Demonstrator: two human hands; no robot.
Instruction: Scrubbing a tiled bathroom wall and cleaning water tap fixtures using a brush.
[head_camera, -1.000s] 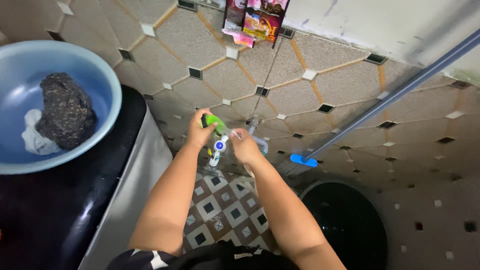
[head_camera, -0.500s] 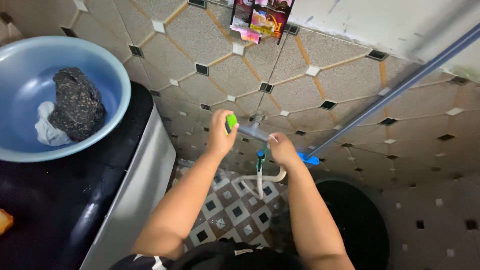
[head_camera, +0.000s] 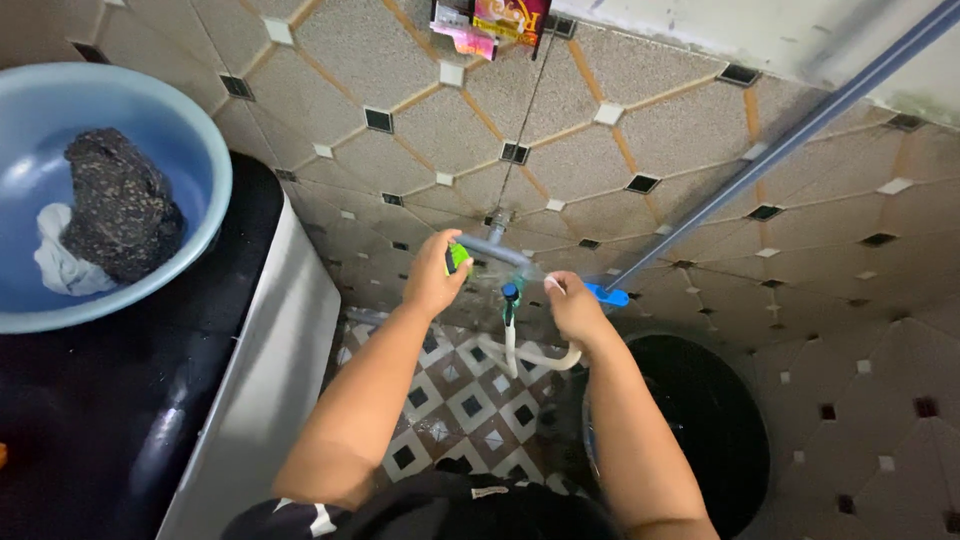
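Observation:
A grey pipe (head_camera: 492, 249) comes out of the tiled wall and carries two taps. My left hand (head_camera: 432, 281) is closed on the green tap handle (head_camera: 458, 257) at the pipe's left end. My right hand (head_camera: 574, 303) rests with curled fingers at the pipe's right end; what it grips is hidden. Between my hands a tap with a blue handle (head_camera: 510, 292) points down into a white hose (head_camera: 521, 353) that curves right toward a black bucket (head_camera: 688, 425).
A blue basin (head_camera: 205, 172) with a dark cloth (head_camera: 117, 203) and a white cloth (head_camera: 56, 266) sits on a black-topped washing machine (head_camera: 150, 400) at left. A blue-headed pole (head_camera: 770, 155) leans on the wall. Sachets (head_camera: 487, 22) hang above. Patterned floor tiles (head_camera: 465, 410) lie below.
The small white tap piece seen a second ago is gone from between my hands; the blue tap with white hose now hangs there. Both hands stay at the pipe, and the view shifted slightly.

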